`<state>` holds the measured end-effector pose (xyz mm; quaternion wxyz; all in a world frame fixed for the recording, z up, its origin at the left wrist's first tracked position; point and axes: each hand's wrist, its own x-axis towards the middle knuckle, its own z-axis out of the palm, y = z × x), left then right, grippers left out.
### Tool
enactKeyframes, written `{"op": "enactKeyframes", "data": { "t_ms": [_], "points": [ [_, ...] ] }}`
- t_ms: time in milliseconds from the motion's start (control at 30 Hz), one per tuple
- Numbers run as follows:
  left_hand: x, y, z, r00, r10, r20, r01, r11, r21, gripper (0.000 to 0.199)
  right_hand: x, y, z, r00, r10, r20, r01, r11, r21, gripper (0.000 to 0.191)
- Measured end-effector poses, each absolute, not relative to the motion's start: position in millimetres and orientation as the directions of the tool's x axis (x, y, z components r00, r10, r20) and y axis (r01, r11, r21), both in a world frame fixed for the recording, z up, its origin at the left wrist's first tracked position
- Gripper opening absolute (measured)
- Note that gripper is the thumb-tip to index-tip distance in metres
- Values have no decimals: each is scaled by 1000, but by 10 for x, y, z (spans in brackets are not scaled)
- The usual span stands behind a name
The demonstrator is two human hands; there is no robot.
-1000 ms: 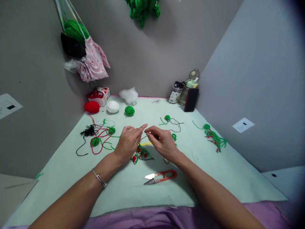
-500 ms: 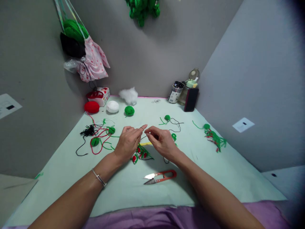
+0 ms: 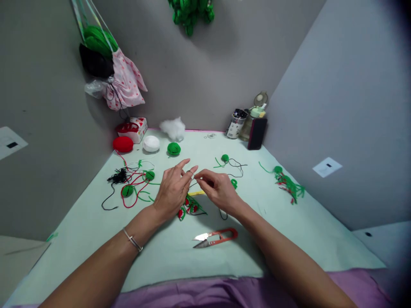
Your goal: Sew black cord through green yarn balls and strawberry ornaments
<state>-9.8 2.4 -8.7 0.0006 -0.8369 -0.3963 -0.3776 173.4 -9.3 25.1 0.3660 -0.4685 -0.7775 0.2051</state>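
My left hand [image 3: 173,188] is over the middle of the table, its index finger raised and black yarn [image 3: 193,185] looped about a finger. The thumb and lower fingers are mostly hidden. Close beside it, my right hand [image 3: 218,191] pinches the black yarn near the left fingertips. Beneath the left hand lie small crocheted pieces [image 3: 192,208] in green, red and white, partly covered. A yellow strip [image 3: 196,193] shows between the hands; its kind is unclear. Orange-handled thread snips [image 3: 221,235] rest open in front of the hands.
Red yarn [image 3: 123,144], white yarn [image 3: 151,144], a green yarn ball [image 3: 174,149] and white stuffing [image 3: 173,128] sit along the back left. A phone [image 3: 257,134] leans by a pen holder [image 3: 236,125]. Green and red yarn pieces [image 3: 290,187] lie right.
My left index finger has lifted away from the other fingers. My right hand has barely moved and still pinches the yarn.
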Motion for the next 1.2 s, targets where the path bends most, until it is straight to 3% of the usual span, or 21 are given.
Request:
{"op": "enactKeyframes", "data": {
  "t_ms": [767, 1200],
  "points": [
    [-114, 64, -139, 459, 646, 610, 683, -696, 222, 41, 1775, -31, 227, -293, 884, 366, 579, 468, -668, 15],
    [-117, 62, -151, 478, 679, 557, 683, -686, 250, 39, 1772, -5, 208, -287, 900, 327, 591, 435, -679, 15]
  ]
}}
